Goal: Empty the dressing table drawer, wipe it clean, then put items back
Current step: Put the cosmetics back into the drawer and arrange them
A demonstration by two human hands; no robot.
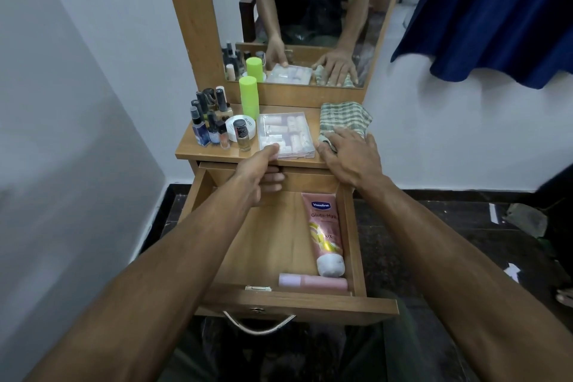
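The wooden drawer point(352, 236) stands pulled out below the dressing table top point(186, 149). A pink Vaseline tube point(324, 231) lies along its right wall, and a pink bottle point(313, 281) lies across its front. My left hand point(259, 177) grips the near edge of a clear plastic box point(286, 133) on the table top, thumb on the lid, fingers underneath the table edge. My right hand point(350, 158) rests flat, fingers spread, on the near end of a green checked cloth point(344, 118) at the top's right side.
Several small dark-capped bottles point(210, 124), a white round jar point(240, 129) and a green cylinder point(249, 101) crowd the top's left side. A mirror point(310, 9) rises behind. A blue curtain point(496, 9) hangs at the right. White wall on the left.
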